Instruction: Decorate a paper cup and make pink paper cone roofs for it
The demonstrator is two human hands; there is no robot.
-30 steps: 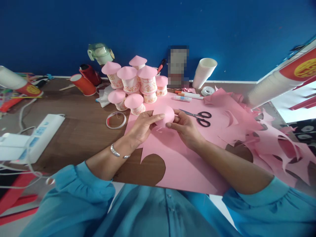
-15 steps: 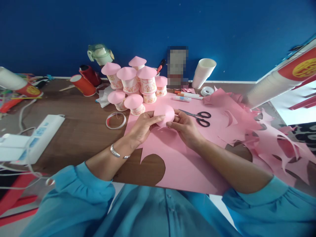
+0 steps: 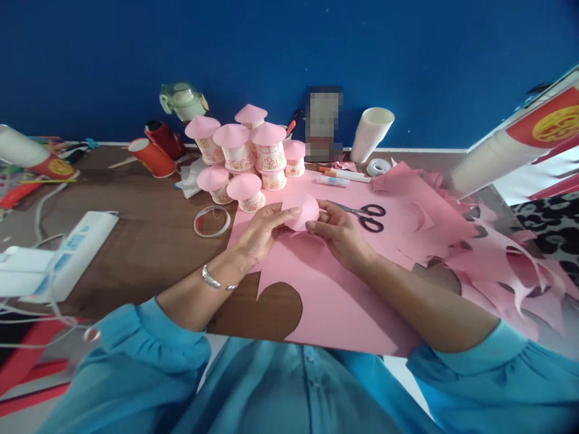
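A small round piece of pink paper (image 3: 302,211) is held above a large pink sheet (image 3: 344,289). My left hand (image 3: 266,226) grips its left side, thumb on top and fingers partly hidden beneath. On the right edge, my right hand (image 3: 337,229) pinches the same piece between thumb and fingers. Black-handled scissors (image 3: 368,216) lie just right of my right hand. Beyond my left hand stand several drawn-on paper cups with pink cone tops (image 3: 246,187), some of them stacked.
White tape (image 3: 211,221) lies left of the sheet. Markers (image 3: 346,175), a stack of white cups (image 3: 371,134) and a tape roll (image 3: 379,167) are behind. Pink scraps (image 3: 425,193) cover the right. A power strip (image 3: 75,253) is at left.
My left thumb has shifted slightly left on the pink piece. Both hands still hold it in nearly the same place.
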